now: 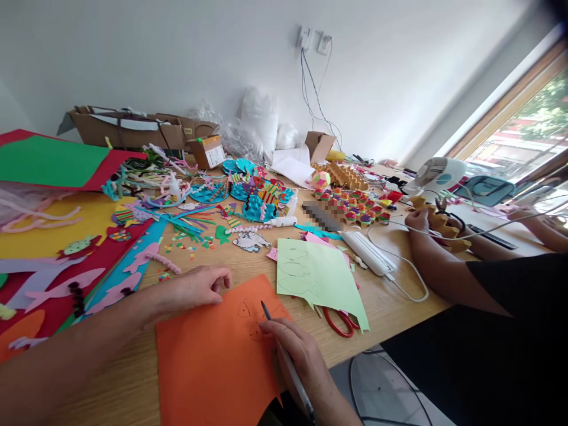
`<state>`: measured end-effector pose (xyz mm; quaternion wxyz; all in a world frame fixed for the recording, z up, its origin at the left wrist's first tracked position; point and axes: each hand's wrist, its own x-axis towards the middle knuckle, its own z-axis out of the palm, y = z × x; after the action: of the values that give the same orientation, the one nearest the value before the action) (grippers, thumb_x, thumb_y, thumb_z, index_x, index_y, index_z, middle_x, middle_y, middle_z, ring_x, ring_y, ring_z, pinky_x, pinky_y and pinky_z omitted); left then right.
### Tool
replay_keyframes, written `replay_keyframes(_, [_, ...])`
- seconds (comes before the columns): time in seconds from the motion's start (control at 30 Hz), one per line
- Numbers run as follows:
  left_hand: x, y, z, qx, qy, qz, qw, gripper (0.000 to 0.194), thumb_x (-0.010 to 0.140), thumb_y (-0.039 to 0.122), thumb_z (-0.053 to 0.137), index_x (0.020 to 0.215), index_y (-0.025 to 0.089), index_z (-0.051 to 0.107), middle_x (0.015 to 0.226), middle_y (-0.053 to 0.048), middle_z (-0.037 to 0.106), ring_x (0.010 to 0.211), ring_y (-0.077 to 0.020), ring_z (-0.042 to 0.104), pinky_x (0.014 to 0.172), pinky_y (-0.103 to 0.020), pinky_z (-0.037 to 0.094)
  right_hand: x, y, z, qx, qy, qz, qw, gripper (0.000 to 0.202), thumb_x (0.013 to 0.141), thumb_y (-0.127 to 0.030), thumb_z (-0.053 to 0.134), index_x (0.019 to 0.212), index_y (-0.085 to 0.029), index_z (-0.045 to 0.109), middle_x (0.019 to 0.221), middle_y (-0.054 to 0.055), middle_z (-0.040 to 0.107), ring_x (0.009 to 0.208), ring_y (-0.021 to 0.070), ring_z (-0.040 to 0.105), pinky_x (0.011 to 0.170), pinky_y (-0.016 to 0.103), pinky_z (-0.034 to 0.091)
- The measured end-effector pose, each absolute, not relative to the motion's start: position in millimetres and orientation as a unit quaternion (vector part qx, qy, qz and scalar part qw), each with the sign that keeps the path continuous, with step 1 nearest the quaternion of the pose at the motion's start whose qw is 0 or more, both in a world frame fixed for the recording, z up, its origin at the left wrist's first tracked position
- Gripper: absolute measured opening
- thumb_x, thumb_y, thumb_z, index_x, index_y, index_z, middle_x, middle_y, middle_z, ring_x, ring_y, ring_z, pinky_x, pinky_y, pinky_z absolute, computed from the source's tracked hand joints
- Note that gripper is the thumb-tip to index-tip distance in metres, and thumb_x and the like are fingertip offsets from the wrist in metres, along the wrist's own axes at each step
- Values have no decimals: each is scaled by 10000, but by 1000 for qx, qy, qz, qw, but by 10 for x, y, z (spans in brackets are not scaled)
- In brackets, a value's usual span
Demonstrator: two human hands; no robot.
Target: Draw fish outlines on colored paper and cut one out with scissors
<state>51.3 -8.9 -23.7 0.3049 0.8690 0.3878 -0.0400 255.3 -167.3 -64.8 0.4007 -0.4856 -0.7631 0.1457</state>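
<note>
An orange sheet of paper (204, 361) lies in front of me with small pencil-like line drawings near its upper right. My right hand (295, 349) grips a pen (290, 370), whose dark end points up and away over the sheet. Resting at the paper's upper left edge, my left hand (207, 285) has loosely bent fingers and holds nothing. A light green sheet (322, 278) with fish outlines lies to the right. Partly beneath it are red-handled scissors (338, 324).
Fish cutouts (251, 241), pipe cleaners and paper scraps cover the table's left and middle. A white power strip (368, 251) with a cable lies right. Beyond it, another person's hand (417, 222) holds egg-carton cardboard (444, 231). A white fan (439, 174) stands near the window.
</note>
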Motion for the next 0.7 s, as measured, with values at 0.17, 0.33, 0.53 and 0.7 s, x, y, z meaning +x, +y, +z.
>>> replay_keyframes(0.17, [536,-166,-195,875,388,-36,288,194,676,217,443,841,197,544,682,25,567,649,-148,550,547,-220,373,2538,-1683,-653,-496,-757,153,397,329,855,-95,401,1116,-194,576,969,72,672,865,155,641,715,226,498])
replay_keyframes(0.33, [577,-324,-162,889,393,-33,233,218,684,201,498,897,203,544,921,-39,629,868,-211,584,718,-292,410,2519,-1691,-637,-513,-751,148,390,346,833,-82,417,1120,-187,579,972,75,677,859,163,644,715,236,498])
replay_keyframes(0.53, [605,-397,-189,894,399,-50,196,279,733,163,481,999,208,553,968,-52,634,930,-224,599,787,-325,434,2477,-1715,-601,-531,-753,116,371,313,840,-107,427,1096,-171,595,926,91,686,780,192,652,648,276,510])
replay_keyframes(0.7, [581,-352,-281,901,389,-12,191,331,738,188,501,1065,199,550,1130,-81,564,1063,-231,540,903,-347,412,2469,-1719,-596,-537,-752,109,367,305,847,-117,417,1088,-156,600,918,107,685,779,204,650,655,293,515])
